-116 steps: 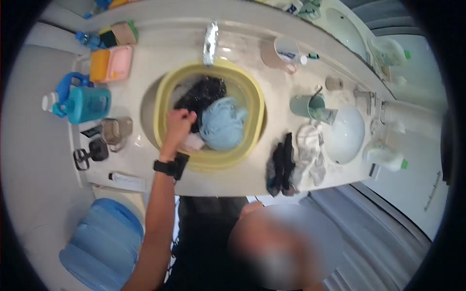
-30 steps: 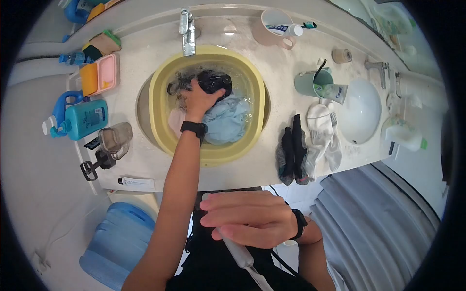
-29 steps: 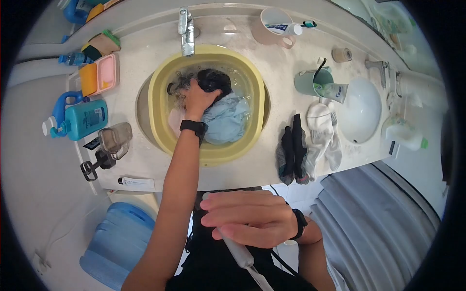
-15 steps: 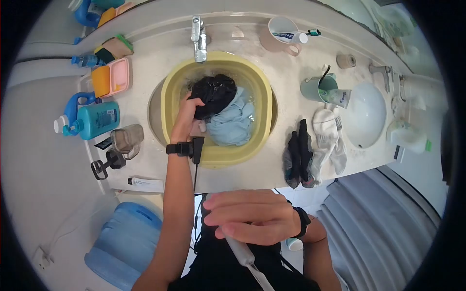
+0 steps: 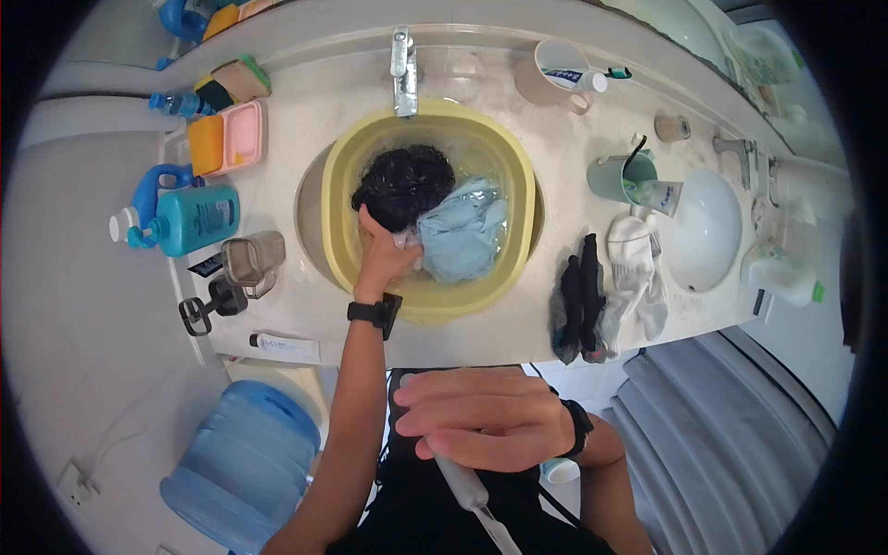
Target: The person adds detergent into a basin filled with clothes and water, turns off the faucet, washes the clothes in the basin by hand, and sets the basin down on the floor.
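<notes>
In the yellow basin, a black cloth lies in water beside a light blue cloth. My left hand is at the basin's lower left, its fingers curled round a small pale cloth. One of its digits reaches the lower edge of the black cloth. Nearer my body, in front of the counter, my right hand is closed round a pale grey stick, which slants down below it. The faucet stands behind the basin's back rim.
Bottles, a blue-green one among them, and a brown-tinted pitcher stand at left. A white tube lies near the front edge. At right are a pink cup, a green cup, black socks, white socks and a second sink.
My left hand has left its hold on the black cloth and moved down to the pale cloth. The black cloth has settled lower in the basin. My right hand keeps the stick. The view has shifted.
</notes>
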Action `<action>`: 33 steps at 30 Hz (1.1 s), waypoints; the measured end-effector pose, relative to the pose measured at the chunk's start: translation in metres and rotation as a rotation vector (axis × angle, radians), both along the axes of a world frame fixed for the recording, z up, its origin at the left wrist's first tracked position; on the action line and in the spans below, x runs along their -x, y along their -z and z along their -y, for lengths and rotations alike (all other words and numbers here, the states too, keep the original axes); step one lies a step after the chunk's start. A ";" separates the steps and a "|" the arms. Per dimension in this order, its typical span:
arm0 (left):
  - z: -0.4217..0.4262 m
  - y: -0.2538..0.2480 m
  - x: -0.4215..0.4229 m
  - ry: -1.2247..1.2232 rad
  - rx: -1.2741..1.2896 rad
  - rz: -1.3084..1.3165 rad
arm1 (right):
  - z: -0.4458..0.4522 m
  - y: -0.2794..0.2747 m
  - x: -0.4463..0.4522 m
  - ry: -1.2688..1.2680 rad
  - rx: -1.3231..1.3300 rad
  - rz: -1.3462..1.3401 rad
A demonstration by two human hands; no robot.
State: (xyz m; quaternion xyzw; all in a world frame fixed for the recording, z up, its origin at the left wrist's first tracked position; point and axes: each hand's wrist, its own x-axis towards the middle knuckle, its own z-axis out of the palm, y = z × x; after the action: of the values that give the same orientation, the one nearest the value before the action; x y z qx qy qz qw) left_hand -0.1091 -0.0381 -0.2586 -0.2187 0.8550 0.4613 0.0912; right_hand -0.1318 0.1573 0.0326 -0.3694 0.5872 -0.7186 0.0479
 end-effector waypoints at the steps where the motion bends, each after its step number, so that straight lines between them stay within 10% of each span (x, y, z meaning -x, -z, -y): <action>1: -0.003 0.002 0.000 -0.019 -0.126 0.028 | 0.001 -0.002 -0.001 0.014 0.023 -0.006; 9: -0.022 -0.002 -0.004 -0.110 -0.075 0.179 | -0.004 -0.040 -0.008 -0.087 0.022 0.272; 20: -0.012 -0.059 0.000 -0.108 0.075 0.046 | 0.010 -0.037 -0.013 0.141 0.241 -0.144; 33: -0.029 -0.084 0.084 -0.232 -0.748 -0.337 | 0.000 -0.040 -0.035 0.087 0.117 0.033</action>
State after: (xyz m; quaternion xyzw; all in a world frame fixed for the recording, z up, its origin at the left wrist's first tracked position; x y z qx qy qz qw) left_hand -0.1930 -0.0089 -0.1744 -0.1870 0.6016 0.7761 -0.0293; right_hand -0.0971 0.1578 0.0730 -0.3341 0.5588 -0.7590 0.0046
